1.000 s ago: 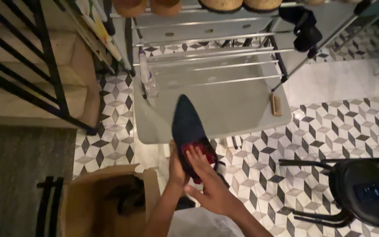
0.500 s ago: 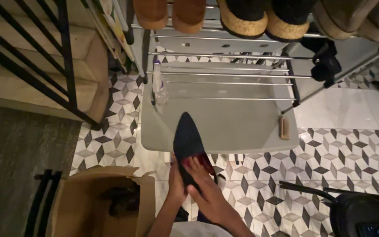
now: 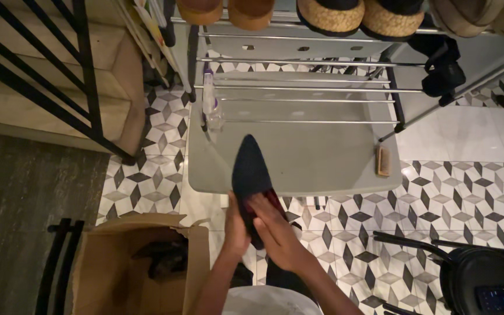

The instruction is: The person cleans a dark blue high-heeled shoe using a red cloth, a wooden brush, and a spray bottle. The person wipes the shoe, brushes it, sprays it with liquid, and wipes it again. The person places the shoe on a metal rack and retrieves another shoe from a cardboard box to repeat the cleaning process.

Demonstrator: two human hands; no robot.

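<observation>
A dark navy pointed shoe (image 3: 250,169) with a red lining is held out over the near edge of a grey table (image 3: 322,157), toe pointing away from me. My left hand (image 3: 234,227) grips the shoe from the left side near its heel. My right hand (image 3: 272,230) lies over the shoe's opening, fingers resting on the red inside.
A small brush (image 3: 383,160) lies on the table's right side, a clear spray bottle (image 3: 210,105) at its left. A metal shoe rack (image 3: 322,46) holds several shoes behind. An open cardboard box (image 3: 141,262) with dark shoes sits lower left; a black stool (image 3: 485,280) lower right.
The view has shifted down and closer, so the rack and table sit lower in view. Both hands still hold the shoe, with the right hand pressed further over its opening.
</observation>
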